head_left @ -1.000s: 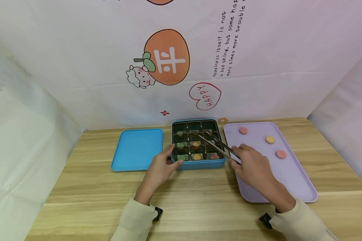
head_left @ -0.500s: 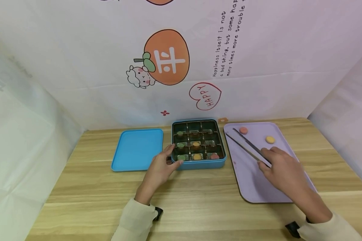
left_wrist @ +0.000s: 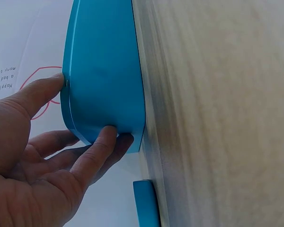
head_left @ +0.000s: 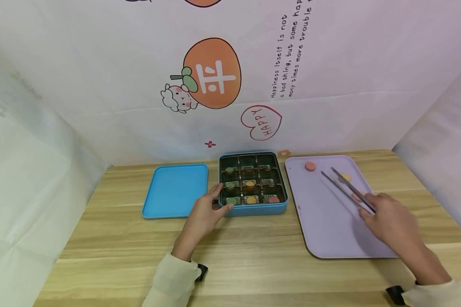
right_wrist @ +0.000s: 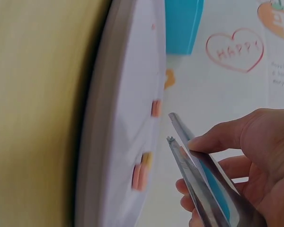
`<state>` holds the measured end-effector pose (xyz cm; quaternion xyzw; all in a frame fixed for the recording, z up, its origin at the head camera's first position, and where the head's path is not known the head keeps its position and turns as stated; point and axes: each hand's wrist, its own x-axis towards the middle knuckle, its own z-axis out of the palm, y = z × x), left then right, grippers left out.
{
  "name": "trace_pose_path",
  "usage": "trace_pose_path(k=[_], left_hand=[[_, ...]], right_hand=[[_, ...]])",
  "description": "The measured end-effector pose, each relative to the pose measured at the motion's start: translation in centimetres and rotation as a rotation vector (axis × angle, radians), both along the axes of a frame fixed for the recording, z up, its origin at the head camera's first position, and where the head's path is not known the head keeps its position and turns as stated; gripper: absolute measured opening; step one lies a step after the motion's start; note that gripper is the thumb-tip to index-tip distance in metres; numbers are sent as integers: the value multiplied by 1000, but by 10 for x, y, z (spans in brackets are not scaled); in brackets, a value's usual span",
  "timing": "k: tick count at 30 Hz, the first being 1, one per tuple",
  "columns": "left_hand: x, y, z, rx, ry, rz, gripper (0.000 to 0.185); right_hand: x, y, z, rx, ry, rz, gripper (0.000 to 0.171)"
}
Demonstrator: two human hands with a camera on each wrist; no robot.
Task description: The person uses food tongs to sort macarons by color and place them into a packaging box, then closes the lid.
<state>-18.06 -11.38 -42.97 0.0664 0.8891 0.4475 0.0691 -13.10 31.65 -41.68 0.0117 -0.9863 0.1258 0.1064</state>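
Note:
My left hand (head_left: 202, 216) holds the front left corner of a blue tin (head_left: 259, 209), thumb and fingers spread around it in the left wrist view. A dark divided insert inside holds green macarons (head_left: 231, 200) down the left column, yellow ones (head_left: 251, 199) in the middle and a pink one (head_left: 273, 199) at front right. My right hand (head_left: 393, 221) grips metal tongs (head_left: 349, 187) over the lilac tray (head_left: 330, 230). Their tips are apart with nothing between them. Below lie a yellow macaron (head_left: 345, 177) and a pink macaron (head_left: 358, 195), both partly hidden by the tongs.
Another pink macaron (head_left: 310, 166) lies at the tray's back edge. Left of the tin sits a flat blue lid (head_left: 176, 192). All stand on a wooden table (head_left: 230, 264), backed by a white printed cloth (head_left: 138, 76).
The right hand has carried the tongs from above the tin rightward, across the tray to above its right-hand macarons. The left hand and the tin have stayed in place.

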Motion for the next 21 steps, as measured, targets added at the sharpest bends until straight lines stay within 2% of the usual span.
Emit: trace_pose_path(k=[7,14,21], left_hand=[[0,-1,-1,9,1,-3,75],[-1,-1,-1,14,6,-7,75],[-1,-1,-1,14,-2,-3,76]], right_hand=[[-6,18,-8,-24,16,-16,36],[-10,26,-7,-32,-51,-70,37],[-13,31,-10,-32,-74,-79,38]])
